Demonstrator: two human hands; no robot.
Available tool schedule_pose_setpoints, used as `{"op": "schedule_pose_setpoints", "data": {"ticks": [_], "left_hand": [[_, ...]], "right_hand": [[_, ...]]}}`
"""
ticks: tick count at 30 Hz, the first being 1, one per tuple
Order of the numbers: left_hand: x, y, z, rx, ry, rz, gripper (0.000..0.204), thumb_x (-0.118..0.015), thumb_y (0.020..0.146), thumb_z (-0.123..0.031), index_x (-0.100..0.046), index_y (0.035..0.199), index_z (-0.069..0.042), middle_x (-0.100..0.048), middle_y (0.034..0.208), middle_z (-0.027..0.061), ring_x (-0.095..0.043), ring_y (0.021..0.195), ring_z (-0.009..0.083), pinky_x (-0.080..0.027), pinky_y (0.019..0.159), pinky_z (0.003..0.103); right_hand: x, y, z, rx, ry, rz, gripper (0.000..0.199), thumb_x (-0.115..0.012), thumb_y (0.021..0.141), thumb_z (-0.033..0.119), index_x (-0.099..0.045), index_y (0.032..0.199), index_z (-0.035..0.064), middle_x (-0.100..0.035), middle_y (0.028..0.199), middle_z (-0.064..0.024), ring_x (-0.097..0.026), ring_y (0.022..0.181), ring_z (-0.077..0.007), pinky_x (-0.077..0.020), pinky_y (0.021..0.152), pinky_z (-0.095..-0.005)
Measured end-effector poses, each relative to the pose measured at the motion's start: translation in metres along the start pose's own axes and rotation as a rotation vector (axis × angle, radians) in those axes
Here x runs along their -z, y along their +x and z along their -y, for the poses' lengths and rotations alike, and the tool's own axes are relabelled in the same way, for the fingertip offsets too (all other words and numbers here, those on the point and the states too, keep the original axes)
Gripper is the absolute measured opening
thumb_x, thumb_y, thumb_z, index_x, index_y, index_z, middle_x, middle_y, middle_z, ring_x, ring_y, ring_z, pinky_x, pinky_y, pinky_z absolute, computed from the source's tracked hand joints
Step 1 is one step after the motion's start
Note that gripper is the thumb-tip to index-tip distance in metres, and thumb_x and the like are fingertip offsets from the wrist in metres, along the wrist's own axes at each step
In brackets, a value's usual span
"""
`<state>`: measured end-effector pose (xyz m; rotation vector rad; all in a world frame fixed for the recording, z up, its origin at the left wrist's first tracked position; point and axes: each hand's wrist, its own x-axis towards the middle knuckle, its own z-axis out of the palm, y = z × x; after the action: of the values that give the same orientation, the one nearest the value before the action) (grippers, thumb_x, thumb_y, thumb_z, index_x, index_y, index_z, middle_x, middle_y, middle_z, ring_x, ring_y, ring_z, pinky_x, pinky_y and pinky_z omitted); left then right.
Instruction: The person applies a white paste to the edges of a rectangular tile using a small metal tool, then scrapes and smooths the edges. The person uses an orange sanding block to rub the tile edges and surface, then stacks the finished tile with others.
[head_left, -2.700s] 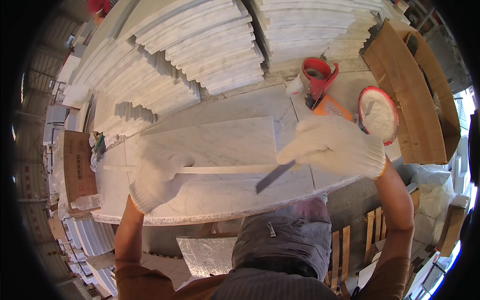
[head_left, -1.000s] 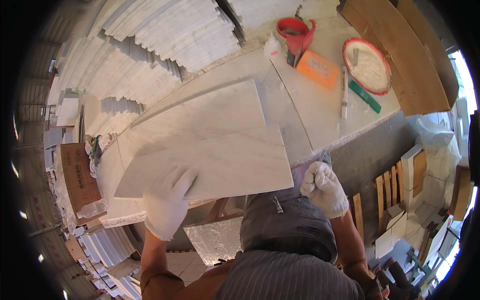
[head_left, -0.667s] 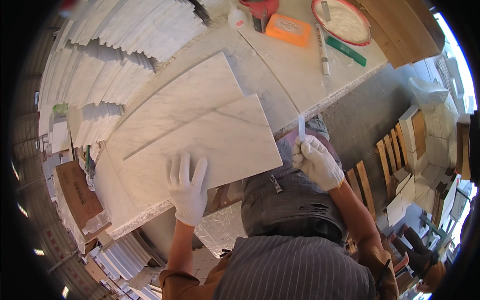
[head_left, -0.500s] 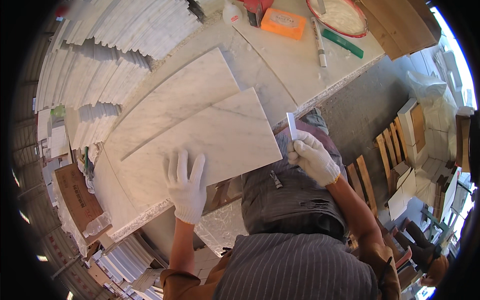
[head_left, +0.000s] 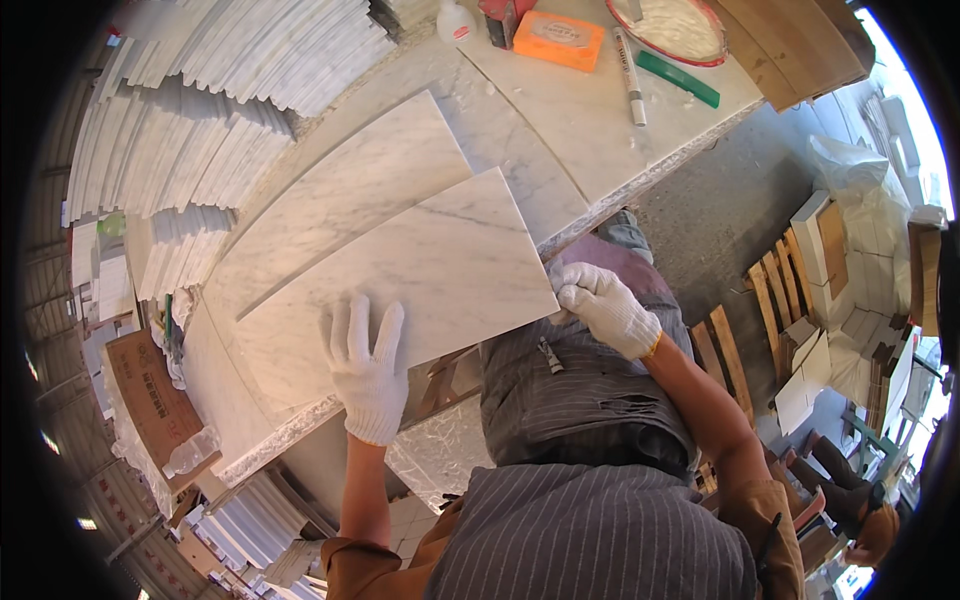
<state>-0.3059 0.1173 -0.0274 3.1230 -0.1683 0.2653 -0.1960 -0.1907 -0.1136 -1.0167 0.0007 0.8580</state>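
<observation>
A white marble tile with grey veins (head_left: 440,270) lies at the front of the workbench, partly over a second marble tile (head_left: 370,165). Flat on its near left part rests my gloved left hand (head_left: 365,370), fingers stretched and a little apart. My gloved right hand (head_left: 608,310) is closed in a pinch right at the tile's right-hand edge, close to the near corner. It holds a thin pale strip, now almost wholly hidden by the fingers and the tile edge. I cannot tell how far the strip touches the edge.
Stacks of white tiles (head_left: 150,150) line the left. On the far bench lie an orange sanding pad (head_left: 557,40), a marker (head_left: 630,80), a green strip (head_left: 678,80) and a red-rimmed bowl of whitish paste (head_left: 670,25). A cardboard box (head_left: 155,395) stands left; wooden pallets (head_left: 780,290) right.
My right hand has come left and slightly down to the tile's right edge, and the strip that stood upright in it is now mostly out of sight. My left hand stays on the tile.
</observation>
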Motion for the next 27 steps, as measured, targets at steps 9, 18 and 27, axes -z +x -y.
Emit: {"op": "schedule_pose_setpoints", "data": {"ticks": [9, 18, 27], "left_hand": [[0.005, 0.002, -0.002, 0.02, -0.02, 0.035, 0.07, -0.069, 0.073, 0.01, -0.06, 0.138, -0.014, -0.047, 0.149, 0.0202, -0.045, 0.136, 0.0463, -0.035, 0.117, 0.059], [0.007, 0.004, -0.003, 0.027, -0.031, 0.061, 0.071, -0.07, 0.071, 0.01, -0.061, 0.138, -0.014, -0.045, 0.149, 0.0201, -0.045, 0.135, 0.0468, -0.035, 0.118, 0.062], [0.007, 0.007, -0.004, 0.039, -0.051, 0.078, 0.068, -0.07, 0.071, 0.008, -0.062, 0.136, -0.013, -0.046, 0.146, 0.0212, -0.043, 0.137, 0.0488, -0.033, 0.118, 0.064]], "right_hand": [[-0.003, -0.006, 0.01, 0.0, -0.04, 0.052, 0.008, -0.058, 0.103, 0.007, -0.065, 0.103, 0.0043, -0.065, 0.09, -0.0008, -0.059, 0.081, -0.0097, -0.0509, 0.077, -0.0275], [0.0, -0.001, 0.009, -0.044, 0.011, 0.062, 0.006, -0.058, 0.102, 0.007, -0.062, 0.103, 0.0037, -0.064, 0.089, -0.0046, -0.06, 0.08, -0.0137, -0.0516, 0.077, -0.0288], [0.013, 0.001, 0.0, -0.063, 0.073, 0.205, 0.006, -0.061, 0.1, 0.005, -0.064, 0.105, 0.0013, -0.067, 0.091, -0.0061, -0.062, 0.082, -0.014, -0.0533, 0.077, -0.0291]]}}
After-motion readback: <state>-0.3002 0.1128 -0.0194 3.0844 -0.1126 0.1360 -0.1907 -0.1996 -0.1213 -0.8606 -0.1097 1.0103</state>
